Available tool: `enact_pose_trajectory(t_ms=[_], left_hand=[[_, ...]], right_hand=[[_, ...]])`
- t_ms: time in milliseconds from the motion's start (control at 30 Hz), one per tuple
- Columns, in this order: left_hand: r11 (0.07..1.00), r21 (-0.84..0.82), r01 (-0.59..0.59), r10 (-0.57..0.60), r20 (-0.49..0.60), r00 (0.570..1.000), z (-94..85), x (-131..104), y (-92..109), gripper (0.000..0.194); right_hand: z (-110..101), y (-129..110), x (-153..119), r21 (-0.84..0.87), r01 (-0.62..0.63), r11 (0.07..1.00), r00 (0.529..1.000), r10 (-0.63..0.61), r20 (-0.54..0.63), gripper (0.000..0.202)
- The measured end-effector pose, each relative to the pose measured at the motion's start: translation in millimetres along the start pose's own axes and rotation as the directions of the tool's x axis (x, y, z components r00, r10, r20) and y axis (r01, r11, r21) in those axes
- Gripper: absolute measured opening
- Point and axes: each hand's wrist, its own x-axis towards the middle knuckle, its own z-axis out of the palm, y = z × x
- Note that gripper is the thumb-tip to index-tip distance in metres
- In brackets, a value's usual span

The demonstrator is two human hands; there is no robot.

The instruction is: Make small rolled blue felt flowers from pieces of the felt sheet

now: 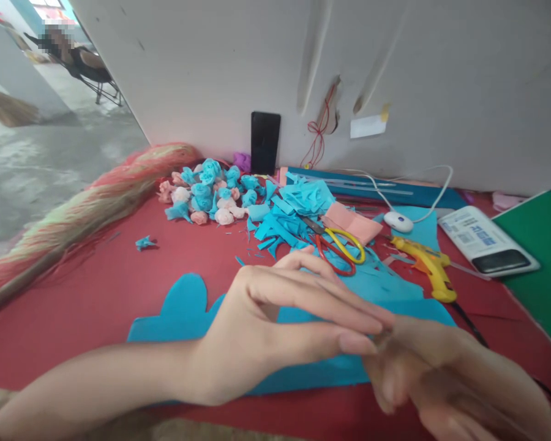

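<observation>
My left hand (266, 331) reaches in from the left, thumb and fingers drawn together in a pinch. Their tips meet my right hand (441, 367); anything tiny between them is too small to make out. Motion smears my right hand, and its fingers are bent and partly hidden. Beneath both hands lies a blue sheet with scalloped lobes (186, 300). Just beyond are scissors (344, 245) with one yellow and one red handle, resting on cut blue crepe paper strips (280, 226). A yellow glue gun (429, 263) lies past my right hand.
Blue, pink and white paper roses (206, 190) are heaped at the back; one small blue piece (144, 243) lies apart. A black phone (265, 142) leans on the wall. A broom (73, 208) borders the left, a white device (489, 239) the right. Someone sits (85, 61) far back.
</observation>
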Motion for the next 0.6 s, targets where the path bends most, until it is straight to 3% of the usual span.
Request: enact_pose_trajectory(t_ms=[100, 300, 600], left_hand=[[0.994, 0.072, -0.083, 0.079, 0.055, 0.995, -0.3, -3, -2, 0.025], [0.953, 0.209, -0.221, 0.197, 0.128, 0.972, -1.7, -1, -4, 0.028], [0.893, 0.332, -0.305, 0.274, 0.137, 0.952, -4.3, 1, -5, 0.008]], right_hand=[[4, -3, 6, 0.08, 0.005, 0.997, 0.997, 0.001, -0.079, 0.02], [6, 0, -5, 0.068, -0.067, 0.995, 0.979, 0.079, -0.186, 0.009], [5, 2, 1, 0.058, -0.031, 0.998, 0.922, 0.051, -0.384, 0.026]])
